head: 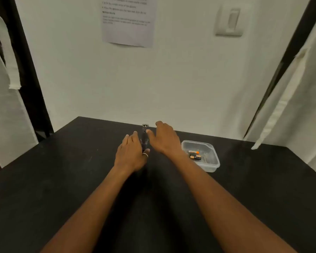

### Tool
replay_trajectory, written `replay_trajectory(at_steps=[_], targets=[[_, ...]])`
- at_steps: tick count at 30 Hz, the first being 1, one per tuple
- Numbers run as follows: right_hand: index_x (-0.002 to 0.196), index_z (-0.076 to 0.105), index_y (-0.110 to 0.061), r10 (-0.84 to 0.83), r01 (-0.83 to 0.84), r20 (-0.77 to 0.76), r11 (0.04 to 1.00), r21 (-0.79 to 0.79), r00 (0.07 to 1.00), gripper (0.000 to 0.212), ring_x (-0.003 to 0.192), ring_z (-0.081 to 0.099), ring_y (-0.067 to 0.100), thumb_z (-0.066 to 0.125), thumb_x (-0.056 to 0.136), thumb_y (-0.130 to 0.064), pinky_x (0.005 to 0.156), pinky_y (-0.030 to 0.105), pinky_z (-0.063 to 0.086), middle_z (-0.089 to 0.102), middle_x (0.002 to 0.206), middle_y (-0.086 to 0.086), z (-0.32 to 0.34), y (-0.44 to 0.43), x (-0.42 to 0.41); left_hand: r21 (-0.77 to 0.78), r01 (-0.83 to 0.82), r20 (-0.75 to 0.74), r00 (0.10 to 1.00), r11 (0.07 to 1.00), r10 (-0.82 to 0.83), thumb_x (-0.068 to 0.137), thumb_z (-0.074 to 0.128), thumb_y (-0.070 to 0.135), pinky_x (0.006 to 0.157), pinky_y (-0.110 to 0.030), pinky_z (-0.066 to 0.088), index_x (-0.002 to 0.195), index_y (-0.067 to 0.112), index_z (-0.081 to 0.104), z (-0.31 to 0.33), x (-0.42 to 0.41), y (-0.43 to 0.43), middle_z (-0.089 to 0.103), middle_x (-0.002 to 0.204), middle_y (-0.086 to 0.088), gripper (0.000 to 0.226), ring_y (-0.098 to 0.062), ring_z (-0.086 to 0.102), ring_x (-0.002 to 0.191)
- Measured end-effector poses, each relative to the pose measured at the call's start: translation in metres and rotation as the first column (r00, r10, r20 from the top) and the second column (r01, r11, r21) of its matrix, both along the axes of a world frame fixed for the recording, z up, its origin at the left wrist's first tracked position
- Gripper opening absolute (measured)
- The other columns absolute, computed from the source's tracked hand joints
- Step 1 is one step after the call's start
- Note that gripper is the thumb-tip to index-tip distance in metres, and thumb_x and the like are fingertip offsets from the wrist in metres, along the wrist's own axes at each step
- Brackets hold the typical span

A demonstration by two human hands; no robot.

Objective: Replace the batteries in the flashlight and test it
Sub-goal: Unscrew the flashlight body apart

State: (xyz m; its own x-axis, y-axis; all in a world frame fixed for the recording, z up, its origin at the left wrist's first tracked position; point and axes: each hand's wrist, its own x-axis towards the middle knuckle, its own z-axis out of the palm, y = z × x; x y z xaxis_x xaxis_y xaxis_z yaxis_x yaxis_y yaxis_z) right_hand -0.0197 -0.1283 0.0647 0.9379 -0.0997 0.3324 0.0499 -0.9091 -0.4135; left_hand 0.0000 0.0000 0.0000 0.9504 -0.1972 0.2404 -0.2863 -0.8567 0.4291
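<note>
Both arms are reaching forward over the black counter (pixel 62 179), palms down. The left hand (pixel 130 154) and right hand (pixel 164 139) are flanking the flashlight (pixel 144 136), fingers spread and loose, gripping nothing; whether the left thumb is touching the flashlight is hard to tell. The flashlight, dark and slim, is lying near the counter's far edge, its lens end pointing toward the wall (pixel 171 79). Its near end is hiding behind the left thumb. Right of the hands, a clear tub (pixel 211 165) is holding two batteries (pixel 194 155). Motion blur is softening the details.
</note>
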Motion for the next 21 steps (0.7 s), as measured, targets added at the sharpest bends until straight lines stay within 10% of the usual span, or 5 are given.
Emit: replay_trajectory(at_steps=[12,21], targets=[[0.114,0.059,-0.012,0.035,-0.031,-0.006,0.948,0.318,0.999,0.024,0.090,0.065,0.021,0.058,0.101,-0.033,0.076,0.033,0.050,0.069,0.101,0.004,-0.030,0.009,0.042,-0.201,0.101,0.041,0.995,0.974,-0.094,0.088,0.062,0.011,0.077,-0.042,0.056,0.138,0.012,0.041,-0.012,0.019,-0.011,0.067,0.113,-0.008,0.055,-0.027,0.066,0.092],[0.103,0.063,-0.018,-0.018,-0.011,0.031,0.666,0.746,0.999,0.013,0.092,0.072,0.015,0.069,0.097,-0.027,0.081,0.034,0.064,0.069,0.100,-0.001,-0.006,-0.016,-0.050,-0.343,0.156,0.038,0.988,0.926,-0.152,0.097,0.064,0.034,0.084,-0.047,0.059,0.132,0.021,0.048,0.021,-0.053,-0.010,0.066,0.117,-0.002,0.041,-0.021,0.066,0.097]])
